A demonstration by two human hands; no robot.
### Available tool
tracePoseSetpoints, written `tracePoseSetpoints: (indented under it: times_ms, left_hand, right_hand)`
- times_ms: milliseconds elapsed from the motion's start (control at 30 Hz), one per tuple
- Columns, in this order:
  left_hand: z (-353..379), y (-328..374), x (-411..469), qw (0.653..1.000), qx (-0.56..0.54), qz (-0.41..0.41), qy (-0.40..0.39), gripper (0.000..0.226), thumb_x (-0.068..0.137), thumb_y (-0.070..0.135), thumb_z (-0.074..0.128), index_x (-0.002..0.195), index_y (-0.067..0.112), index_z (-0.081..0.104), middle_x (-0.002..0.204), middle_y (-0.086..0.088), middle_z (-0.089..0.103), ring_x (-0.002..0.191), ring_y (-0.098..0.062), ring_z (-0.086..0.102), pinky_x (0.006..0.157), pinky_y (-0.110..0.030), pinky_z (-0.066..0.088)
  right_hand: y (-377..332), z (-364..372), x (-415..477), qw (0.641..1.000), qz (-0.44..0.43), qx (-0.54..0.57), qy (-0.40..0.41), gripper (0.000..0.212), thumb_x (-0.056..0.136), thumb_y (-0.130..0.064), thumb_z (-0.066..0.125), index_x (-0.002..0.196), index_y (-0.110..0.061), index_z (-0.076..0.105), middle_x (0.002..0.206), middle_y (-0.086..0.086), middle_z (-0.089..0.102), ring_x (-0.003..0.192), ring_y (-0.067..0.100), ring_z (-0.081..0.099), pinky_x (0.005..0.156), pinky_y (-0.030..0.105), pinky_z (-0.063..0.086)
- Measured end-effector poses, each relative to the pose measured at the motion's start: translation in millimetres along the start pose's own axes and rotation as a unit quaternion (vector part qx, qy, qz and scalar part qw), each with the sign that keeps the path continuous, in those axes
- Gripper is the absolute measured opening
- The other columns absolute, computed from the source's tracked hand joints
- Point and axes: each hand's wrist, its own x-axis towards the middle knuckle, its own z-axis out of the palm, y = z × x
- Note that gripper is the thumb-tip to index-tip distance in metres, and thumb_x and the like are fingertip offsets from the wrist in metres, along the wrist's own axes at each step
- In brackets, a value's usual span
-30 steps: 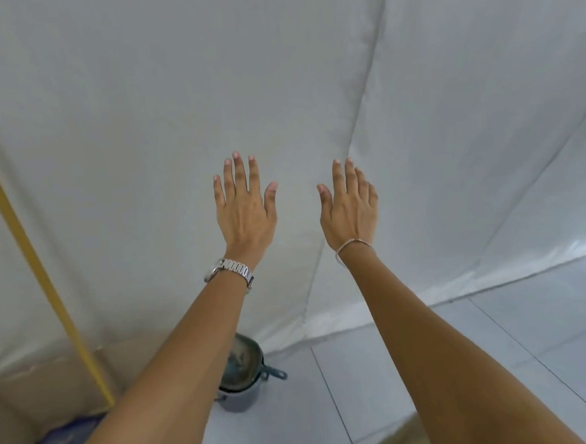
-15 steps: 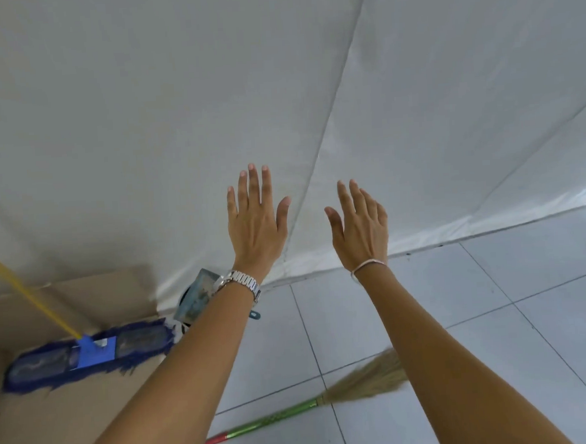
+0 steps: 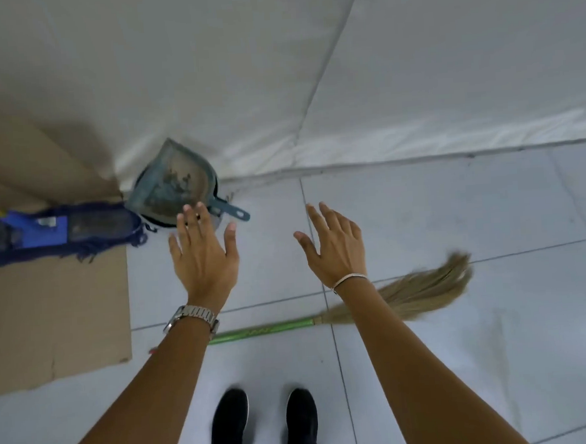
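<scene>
My left hand (image 3: 203, 258) and my right hand (image 3: 334, 246) are stretched out in front of me, backs up, fingers straight and spread, holding nothing. A straw broom (image 3: 416, 291) with a green handle (image 3: 260, 331) lies flat on the tiled floor, below and behind my wrists. A dirty teal dustpan (image 3: 171, 184) leans against the white cloth wall, just beyond my left fingertips. A blue flat mop (image 3: 55, 231) with a yellow pole lies on cardboard at the left.
A white cloth wall (image 3: 413, 77) hangs along the back, meeting the grey tiled floor (image 3: 472, 207). A cardboard sheet (image 3: 50, 312) covers the floor at left. My two black shoes (image 3: 266, 419) stand at the bottom centre.
The view has tilted down from the cloth wall to the floor. The broom, dustpan, mop and my shoes have come into full sight. Both hands stay spread and empty, now lower.
</scene>
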Motion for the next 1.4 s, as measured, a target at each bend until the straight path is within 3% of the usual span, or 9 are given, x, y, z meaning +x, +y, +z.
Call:
tracePoseSetpoints:
  times_ms: [333,533,633,800,967,1100,1200,1333,1400]
  left_hand:
    - [262,-119,-59,0.975,0.014,-0.191,-0.109,0.069,0.092,0.058,0.025,0.149,0.020,0.014,0.158,-0.014,0.011,0.145,-0.033,0.010,0.115,-0.054,0.012]
    - [366,-162,-80,0.907,-0.127,-0.387,-0.105,0.080,0.088,0.063,0.035,0.149,0.022,0.004,0.158,-0.017,0.004,0.143,-0.040,0.008,0.110,-0.059,0.021]
    - [389,-171,-73,0.821,-0.248,-0.514,-0.035,0.085,0.087,0.058,0.045,0.149,0.020,0.001,0.156,-0.022,0.009,0.139,-0.043,0.022,0.111,-0.053,0.028]
    - [399,-191,-57,0.575,-0.462,-0.672,0.055,0.068,0.087,0.048,0.055,0.141,0.018,0.026,0.145,-0.009,0.035,0.130,-0.030,0.039,0.099,-0.051,0.046]
    - [398,-211,-51,0.486,-0.557,-0.673,-0.011,0.045,0.089,0.024,0.060,0.128,0.014,0.040,0.134,-0.009,0.042,0.126,-0.028,0.042,0.102,-0.056,0.039]
    - [399,-221,-54,0.472,-0.579,-0.663,-0.043,0.028,0.090,0.016,0.057,0.116,0.015,0.046,0.127,-0.008,0.048,0.122,-0.026,0.047,0.106,-0.059,0.033]
    - [397,-224,-59,0.478,-0.620,-0.622,-0.012,0.008,0.091,0.007,0.053,0.095,0.014,0.052,0.112,-0.006,0.054,0.108,-0.024,0.053,0.102,-0.060,0.037]
    - [364,-203,-61,0.527,-0.640,-0.555,0.074,0.038,0.090,0.006,0.057,0.127,0.011,0.047,0.108,-0.005,0.056,0.109,-0.024,0.056,0.090,-0.055,0.051]
    - [340,-191,-59,0.554,-0.648,-0.513,0.100,0.043,0.089,0.006,0.058,0.128,0.015,0.041,0.108,-0.003,0.058,0.110,-0.023,0.057,0.082,-0.050,0.055]
  right_hand:
    - [80,291,-20,0.975,-0.081,-0.054,-0.201,0.059,0.092,-0.049,0.030,0.142,-0.020,0.022,0.152,0.009,0.029,0.134,0.028,0.032,0.110,0.046,0.026]
    - [103,408,-39,0.959,-0.087,-0.047,-0.267,0.059,0.091,-0.049,0.033,0.141,-0.020,0.024,0.150,0.010,0.032,0.134,0.031,0.033,0.107,0.047,0.030]
    - [103,436,-45,0.955,-0.095,-0.031,-0.279,0.055,0.091,-0.048,0.034,0.138,-0.019,0.031,0.143,0.011,0.042,0.127,0.032,0.041,0.102,0.046,0.036]
    - [98,455,-55,0.951,-0.104,-0.024,-0.290,0.048,0.090,-0.049,0.037,0.123,-0.016,0.052,0.118,0.012,0.058,0.105,0.031,0.054,0.087,0.041,0.043]
    - [98,463,-52,0.950,-0.111,-0.027,-0.291,0.046,0.090,-0.046,0.042,0.126,-0.018,0.047,0.121,0.010,0.056,0.108,0.030,0.052,0.089,0.041,0.044]
    - [97,466,-46,0.945,-0.108,-0.040,-0.305,0.047,0.088,-0.044,0.047,0.127,-0.018,0.045,0.122,0.012,0.054,0.110,0.031,0.051,0.091,0.041,0.043]
    - [92,460,-42,0.954,-0.094,-0.021,-0.284,0.046,0.087,-0.044,0.051,0.123,-0.016,0.049,0.117,0.014,0.052,0.104,0.032,0.052,0.087,0.042,0.046]
    - [80,430,-29,0.960,-0.047,0.071,-0.265,0.035,0.086,-0.041,0.055,0.111,-0.017,0.057,0.109,0.012,0.054,0.093,0.030,0.057,0.078,0.040,0.050]
    - [73,411,-20,0.956,-0.021,0.103,-0.273,0.029,0.084,-0.040,0.057,0.103,-0.018,0.059,0.106,0.008,0.057,0.090,0.028,0.059,0.072,0.036,0.049]
